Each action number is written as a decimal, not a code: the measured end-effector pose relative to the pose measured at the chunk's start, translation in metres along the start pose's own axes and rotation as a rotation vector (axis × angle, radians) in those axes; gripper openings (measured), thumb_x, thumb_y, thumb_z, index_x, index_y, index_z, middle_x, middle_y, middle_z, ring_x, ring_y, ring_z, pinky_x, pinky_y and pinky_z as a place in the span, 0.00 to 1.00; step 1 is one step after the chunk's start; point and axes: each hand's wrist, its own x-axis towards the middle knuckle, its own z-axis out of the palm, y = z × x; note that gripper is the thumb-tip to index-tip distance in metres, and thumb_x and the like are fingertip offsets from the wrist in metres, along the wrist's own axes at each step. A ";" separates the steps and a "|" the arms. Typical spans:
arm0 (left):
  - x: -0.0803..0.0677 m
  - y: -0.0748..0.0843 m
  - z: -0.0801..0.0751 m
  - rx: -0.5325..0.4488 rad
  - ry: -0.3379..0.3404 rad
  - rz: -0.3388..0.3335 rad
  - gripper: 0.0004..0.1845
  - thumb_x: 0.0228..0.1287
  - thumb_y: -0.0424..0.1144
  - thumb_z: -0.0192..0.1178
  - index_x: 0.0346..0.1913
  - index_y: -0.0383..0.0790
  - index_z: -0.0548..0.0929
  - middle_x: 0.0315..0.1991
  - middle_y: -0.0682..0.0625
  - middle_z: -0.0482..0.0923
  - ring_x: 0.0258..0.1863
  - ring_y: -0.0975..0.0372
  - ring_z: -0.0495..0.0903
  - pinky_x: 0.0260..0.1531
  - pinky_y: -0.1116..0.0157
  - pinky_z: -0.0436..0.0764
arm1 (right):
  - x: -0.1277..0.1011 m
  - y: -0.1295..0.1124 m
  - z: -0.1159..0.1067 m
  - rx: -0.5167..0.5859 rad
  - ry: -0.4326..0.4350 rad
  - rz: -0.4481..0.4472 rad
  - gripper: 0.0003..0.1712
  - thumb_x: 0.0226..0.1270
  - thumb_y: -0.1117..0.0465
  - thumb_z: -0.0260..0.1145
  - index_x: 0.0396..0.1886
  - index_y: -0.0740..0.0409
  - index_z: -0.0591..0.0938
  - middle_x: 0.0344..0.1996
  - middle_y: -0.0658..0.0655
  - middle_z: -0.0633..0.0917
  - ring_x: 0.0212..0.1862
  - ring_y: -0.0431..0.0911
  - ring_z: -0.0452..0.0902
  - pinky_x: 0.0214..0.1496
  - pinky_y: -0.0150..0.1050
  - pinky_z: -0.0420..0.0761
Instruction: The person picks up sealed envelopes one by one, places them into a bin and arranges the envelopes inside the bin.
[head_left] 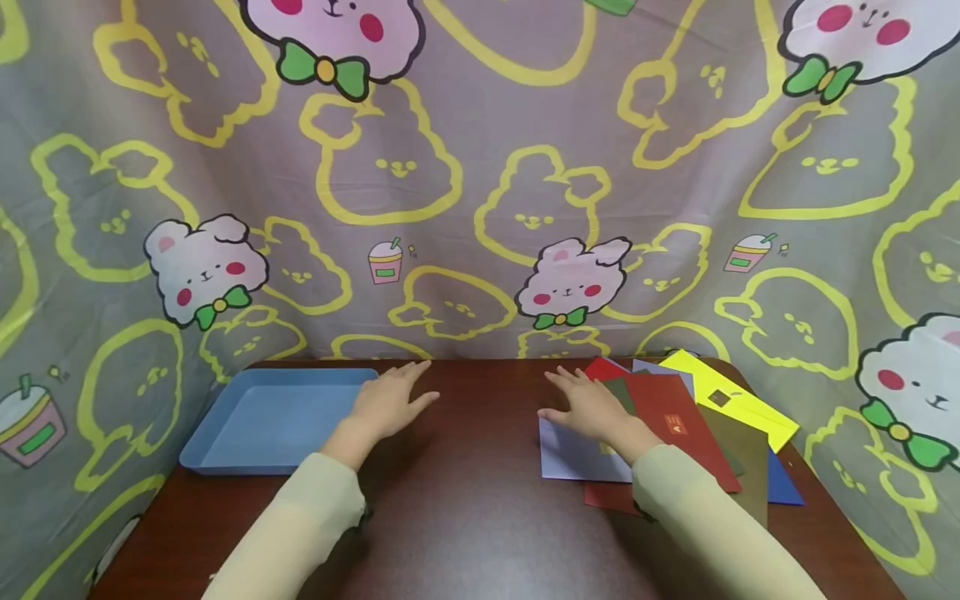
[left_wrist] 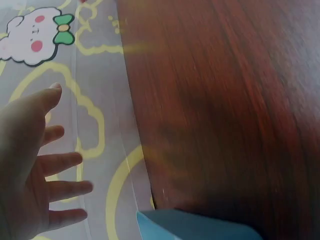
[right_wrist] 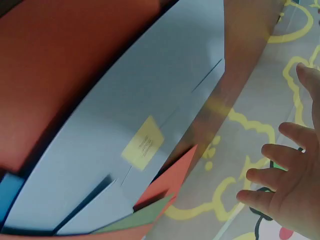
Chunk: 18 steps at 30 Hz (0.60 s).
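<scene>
My left hand (head_left: 387,402) hovers beside the right end of a blue tray (head_left: 197,461), fingers spread and holding nothing. In the left wrist view its fingers (left_wrist: 67,189) are straight, and a corner of the tray (left_wrist: 200,226) shows below. Over the left side of a pile of paper envelopes, my right hand (head_left: 592,406) is held with fingers extended and empty. The pile has a pale lavender envelope (head_left: 573,454), a red one (head_left: 660,400), a yellow one (head_left: 757,410), a brown one (head_left: 752,450) and a blue one (head_left: 785,483). A yellow label (right_wrist: 143,143) marks the lavender envelope.
Both hands are above a dark reddish-brown wooden table (head_left: 465,517). A grey curtain (head_left: 465,150) with yellow outlines and white cartoon animals hangs behind the table and along both sides. The tray stands at the back left, the envelopes at the right.
</scene>
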 end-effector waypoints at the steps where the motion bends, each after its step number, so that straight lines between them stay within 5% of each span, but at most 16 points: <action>1: -0.002 -0.002 -0.001 -0.006 0.013 0.006 0.37 0.76 0.60 0.54 0.80 0.45 0.63 0.75 0.40 0.65 0.71 0.41 0.67 0.64 0.36 0.66 | -0.002 0.002 -0.001 -0.002 0.010 -0.004 0.44 0.67 0.44 0.71 0.76 0.60 0.69 0.75 0.69 0.66 0.74 0.70 0.57 0.69 0.68 0.62; 10: -0.020 -0.015 -0.005 -0.027 0.057 0.065 0.32 0.76 0.54 0.58 0.74 0.40 0.72 0.67 0.38 0.75 0.59 0.42 0.79 0.53 0.43 0.79 | -0.023 0.016 -0.010 -0.005 0.056 -0.006 0.40 0.68 0.48 0.72 0.74 0.61 0.72 0.70 0.69 0.73 0.70 0.66 0.68 0.61 0.65 0.74; 18: -0.036 -0.032 -0.004 -0.047 0.066 0.047 0.28 0.75 0.51 0.60 0.71 0.39 0.75 0.65 0.36 0.77 0.61 0.41 0.77 0.55 0.42 0.77 | -0.034 0.035 -0.015 -0.017 0.099 0.014 0.40 0.65 0.50 0.74 0.72 0.61 0.74 0.63 0.69 0.79 0.63 0.65 0.75 0.54 0.63 0.80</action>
